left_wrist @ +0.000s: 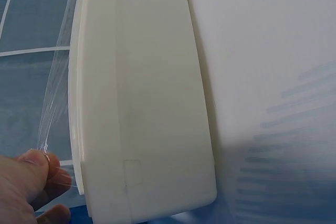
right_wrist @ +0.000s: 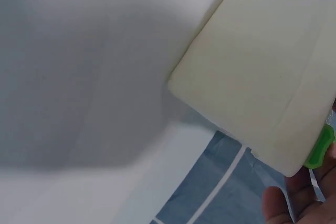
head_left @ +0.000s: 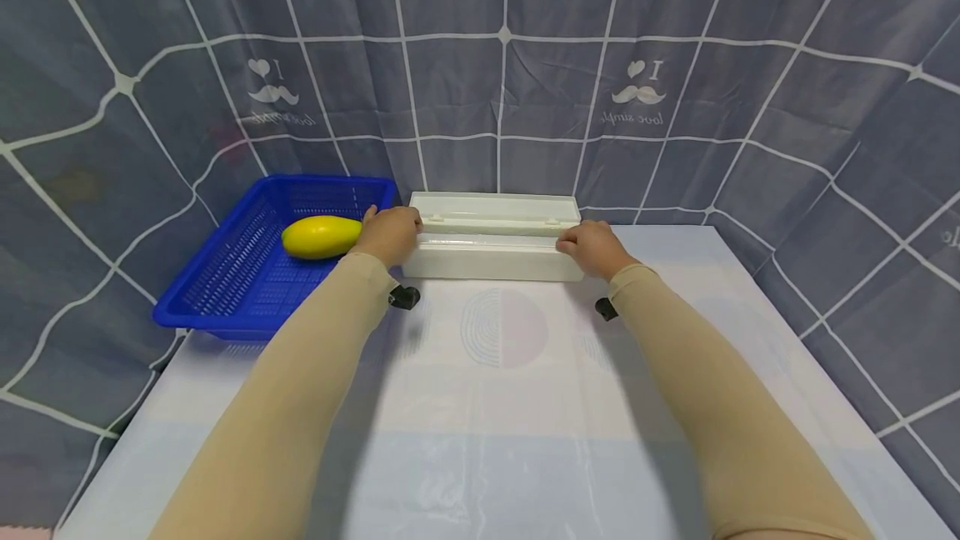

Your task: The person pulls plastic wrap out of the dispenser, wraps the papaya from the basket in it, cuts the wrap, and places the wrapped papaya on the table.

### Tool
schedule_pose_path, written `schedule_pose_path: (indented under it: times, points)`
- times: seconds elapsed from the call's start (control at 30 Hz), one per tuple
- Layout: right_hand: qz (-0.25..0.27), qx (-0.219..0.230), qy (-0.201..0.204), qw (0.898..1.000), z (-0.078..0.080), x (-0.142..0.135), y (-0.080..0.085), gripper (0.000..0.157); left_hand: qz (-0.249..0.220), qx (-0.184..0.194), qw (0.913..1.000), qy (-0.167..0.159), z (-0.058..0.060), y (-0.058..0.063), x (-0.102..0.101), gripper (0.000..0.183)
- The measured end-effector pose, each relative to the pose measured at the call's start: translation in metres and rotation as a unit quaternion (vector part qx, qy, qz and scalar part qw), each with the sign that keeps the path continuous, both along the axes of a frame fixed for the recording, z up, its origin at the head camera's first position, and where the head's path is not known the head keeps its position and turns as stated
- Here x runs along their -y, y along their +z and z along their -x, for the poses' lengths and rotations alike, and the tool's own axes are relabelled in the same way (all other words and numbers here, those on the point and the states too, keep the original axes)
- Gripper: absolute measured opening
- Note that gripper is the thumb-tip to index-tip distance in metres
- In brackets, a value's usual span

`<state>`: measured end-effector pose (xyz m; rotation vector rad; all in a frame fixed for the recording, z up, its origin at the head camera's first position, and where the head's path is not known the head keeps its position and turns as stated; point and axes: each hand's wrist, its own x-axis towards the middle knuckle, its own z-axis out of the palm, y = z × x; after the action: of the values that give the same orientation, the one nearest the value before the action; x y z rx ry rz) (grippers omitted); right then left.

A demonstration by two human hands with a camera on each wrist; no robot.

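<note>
From where I stand, the work in hand looks like getting the film [head_left: 487, 242] out of its white box [head_left: 495, 267], and it seems at an early stage. The box sits between the two hands with its lid [head_left: 495, 207] up, the hinge side beyond the fingers. The left hand [head_left: 388, 236] has the clear film pinched between thumb and forefinger; from its wrist I can see the sheet bunched into thin pleats at the fingertips, fanning out from there along the box's edge. The right hand [head_left: 594, 248] is at the other end of the box, fingers bent by the corner, with a green piece [right_wrist: 321, 148] right beside them; whether those fingers pinch film, the piece or just the box, I can't tell. A yellow fruit [head_left: 318, 237] lies in the blue basket [head_left: 330, 179], just to the left of the left fingers, touched by neither hand as far as I can see. The next move, I'd judge, calls for a firm left pinch, a matching hold on the right edge of the sheet, and an even pull toward the body, since pulling from the bunched corner alone could skew or tear it.
</note>
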<state>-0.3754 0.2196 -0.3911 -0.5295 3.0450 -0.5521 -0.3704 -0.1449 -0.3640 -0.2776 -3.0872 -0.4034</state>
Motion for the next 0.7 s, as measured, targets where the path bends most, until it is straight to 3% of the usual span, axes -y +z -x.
schedule_pose_path:
  times: [0.17,0.4,0.57,0.7]
  points:
    - [0.022,-0.011,-0.028,0.999,0.002,-0.002,0.001,0.035,-0.006,0.003,1.0,0.003,0.001,0.0,-0.001,0.025]
    - [-0.018,-0.016,-0.045,0.999,0.012,-0.002,0.001,0.053,0.001,-0.005,1.0,-0.006,0.001,-0.001,0.0,0.025]
    - [-0.044,-0.018,-0.045,0.998,0.016,0.003,0.001,0.039,0.005,-0.005,0.9999,-0.007,0.001,-0.001,0.0,0.023]
    - [-0.045,-0.062,-0.044,0.996,0.015,0.006,0.002,0.024,0.005,-0.004,1.0,-0.005,0.003,-0.001,-0.001,0.023]
